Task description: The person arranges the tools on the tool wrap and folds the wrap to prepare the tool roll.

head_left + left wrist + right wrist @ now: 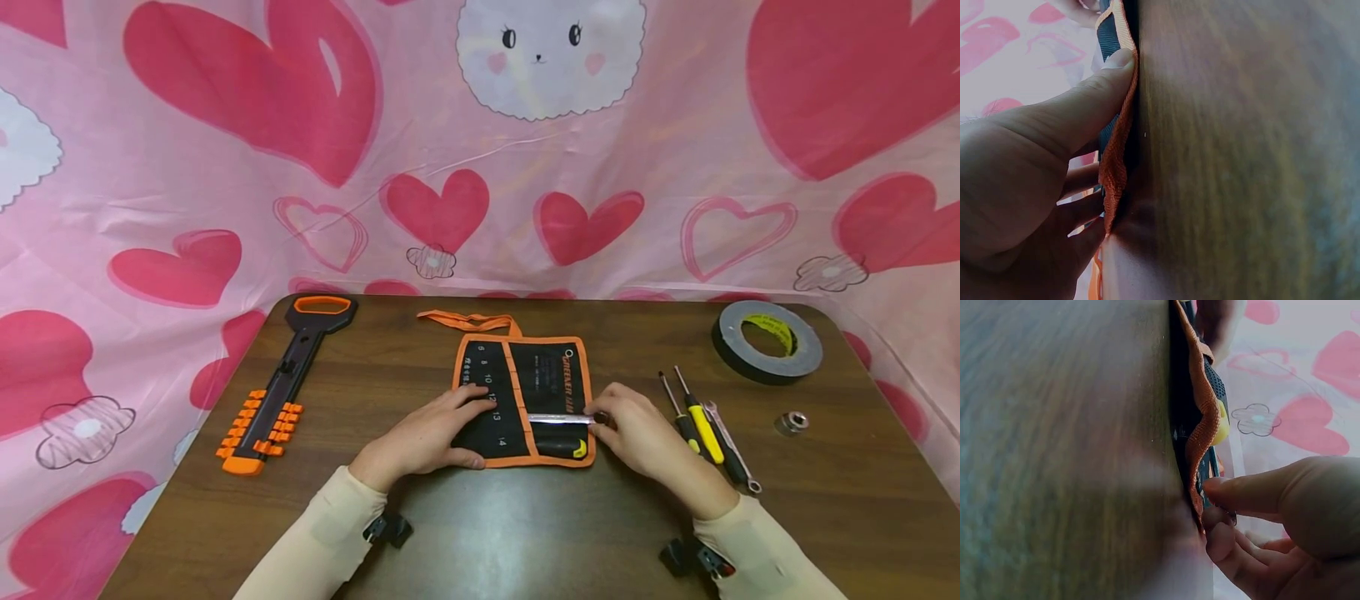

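Observation:
A black tool pouch with orange edging (pixel 551 375) lies flat on the table, its left half printed with size numbers. My left hand (pixel 431 429) rests on that half with fingers spread; in the left wrist view the thumb (pixel 1094 94) presses the orange border. At the pouch's right edge, my right hand (pixel 637 429) pinches the end of a silver wrench (pixel 558 419) between thumb and fingers. The wrench lies crosswise, its left end at the orange middle strip; whether it enters a pocket I cannot tell. Below it lies a black tool with a yellow end (pixel 579 450).
Right of my right hand lie two screwdrivers (pixel 705 433) and a wrench (pixel 735 450). Farther right are a socket (pixel 793 422) and a tape roll (pixel 806 350). A black-and-orange rack (pixel 281 392) lies at left. The pouch's orange strap (pixel 468 320) trails behind it.

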Available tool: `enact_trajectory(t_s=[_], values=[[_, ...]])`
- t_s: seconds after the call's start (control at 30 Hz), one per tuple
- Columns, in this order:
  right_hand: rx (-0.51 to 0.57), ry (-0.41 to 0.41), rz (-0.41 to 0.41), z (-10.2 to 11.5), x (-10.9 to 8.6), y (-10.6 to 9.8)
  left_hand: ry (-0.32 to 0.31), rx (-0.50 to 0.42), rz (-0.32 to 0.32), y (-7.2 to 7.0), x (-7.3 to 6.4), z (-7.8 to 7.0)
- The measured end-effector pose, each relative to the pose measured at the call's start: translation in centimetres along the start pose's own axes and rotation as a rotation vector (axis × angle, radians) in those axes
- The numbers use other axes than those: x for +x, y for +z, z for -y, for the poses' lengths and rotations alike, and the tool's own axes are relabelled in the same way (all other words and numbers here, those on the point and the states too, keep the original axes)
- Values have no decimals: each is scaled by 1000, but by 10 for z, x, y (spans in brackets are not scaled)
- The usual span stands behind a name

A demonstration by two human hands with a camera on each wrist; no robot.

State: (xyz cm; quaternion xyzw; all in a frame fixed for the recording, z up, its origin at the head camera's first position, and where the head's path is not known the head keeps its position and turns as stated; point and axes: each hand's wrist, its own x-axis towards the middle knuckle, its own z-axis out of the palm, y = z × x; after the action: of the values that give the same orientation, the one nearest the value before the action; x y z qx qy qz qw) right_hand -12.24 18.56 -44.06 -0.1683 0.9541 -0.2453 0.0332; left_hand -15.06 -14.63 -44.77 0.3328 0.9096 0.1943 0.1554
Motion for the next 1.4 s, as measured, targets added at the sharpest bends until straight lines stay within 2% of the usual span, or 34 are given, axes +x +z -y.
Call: enact_trajectory(t_s=[0.13,0.43,0.63,0.9,1.1,1.27,1.4], values=[[15,8,-2,1,1,0,-4,-5,-1,0,0,0],[18,-56,1,3,10,4,-8,-12,1,0,1,0],[71,-74,17,3,14,3,-5,-5,-4,-1,2,-1],[179,-74,80,8,18,9,-10,5,9,1,0,0],[187,-119,88,8,24,12,-3,17,3,2,-1,1],[152,-103,86,8,27,13,-4,4,1,2,0,0],[178,-74,118,7,28,14,-9,7,7,2,1,0]])
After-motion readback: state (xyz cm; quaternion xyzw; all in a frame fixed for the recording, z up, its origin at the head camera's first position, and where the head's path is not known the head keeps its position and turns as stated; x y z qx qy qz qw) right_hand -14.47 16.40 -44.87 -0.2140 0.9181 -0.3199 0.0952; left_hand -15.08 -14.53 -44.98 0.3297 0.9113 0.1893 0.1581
